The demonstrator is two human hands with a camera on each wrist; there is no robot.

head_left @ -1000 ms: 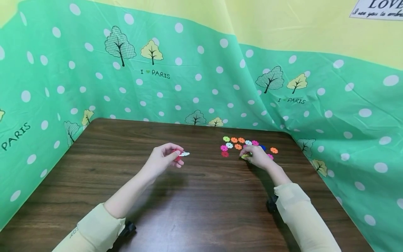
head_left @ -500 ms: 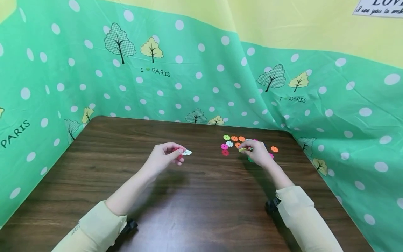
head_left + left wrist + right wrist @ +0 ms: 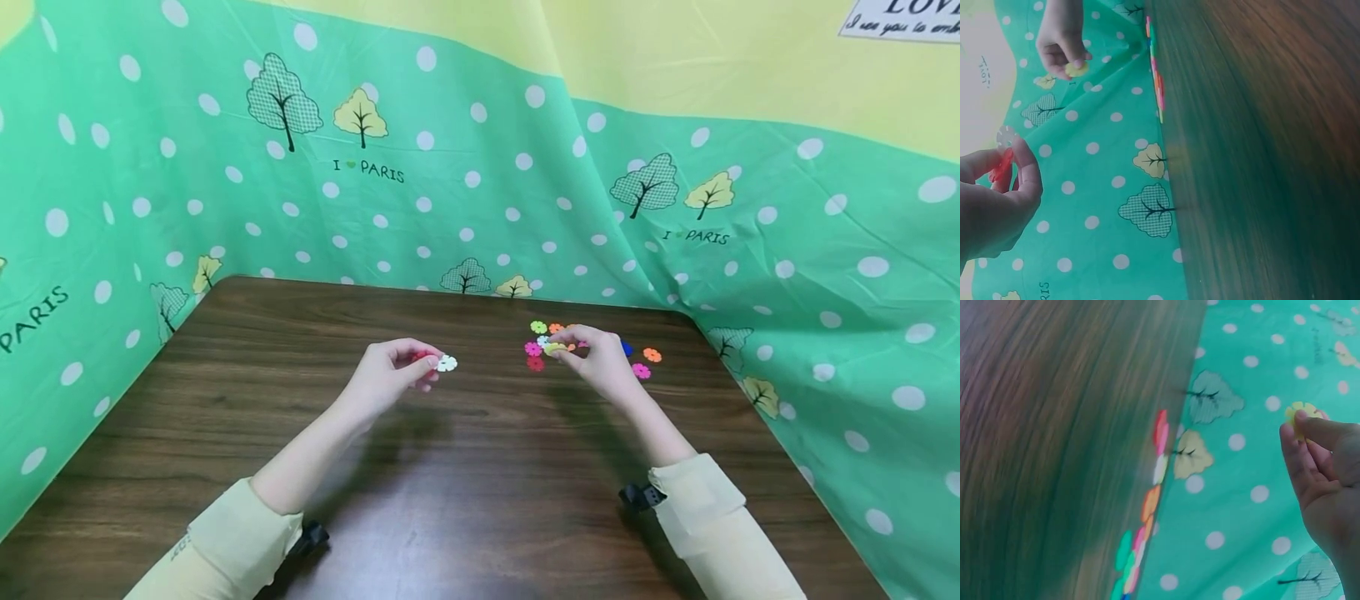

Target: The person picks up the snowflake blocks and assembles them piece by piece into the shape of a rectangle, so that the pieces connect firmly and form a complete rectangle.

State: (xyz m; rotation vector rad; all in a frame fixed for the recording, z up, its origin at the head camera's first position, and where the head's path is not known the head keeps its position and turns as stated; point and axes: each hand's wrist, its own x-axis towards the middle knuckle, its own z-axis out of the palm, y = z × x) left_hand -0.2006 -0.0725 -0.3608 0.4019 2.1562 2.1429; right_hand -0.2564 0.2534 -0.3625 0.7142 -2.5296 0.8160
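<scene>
My left hand (image 3: pixel 392 367) is raised over the middle of the table, thumb and fingers pinching small flower-shaped plastic pieces. A white flower piece (image 3: pixel 447 363) sticks out past the fingertips, with a red flower piece (image 3: pixel 1002 167) right beside it in the grip. Over the loose pieces at the right, my right hand (image 3: pixel 606 367) pinches a yellow flower piece (image 3: pixel 1296 413) between thumb and fingers, raised above the tabletop. That hand hides part of the scattered group in the head view.
Loose flower pieces lie flat near the table's far right, among them a lime one (image 3: pixel 538 327), a dark red one (image 3: pixel 535 364), a magenta one (image 3: pixel 641 371) and an orange one (image 3: pixel 652 355). The dark wooden table (image 3: pixel 480 483) is backed by a green dotted curtain (image 3: pixel 420 217).
My right hand has lifted the yellow flower piece from the group and moved left with it. The left hand stays nearly in place, its white piece turned to show more of its face.
</scene>
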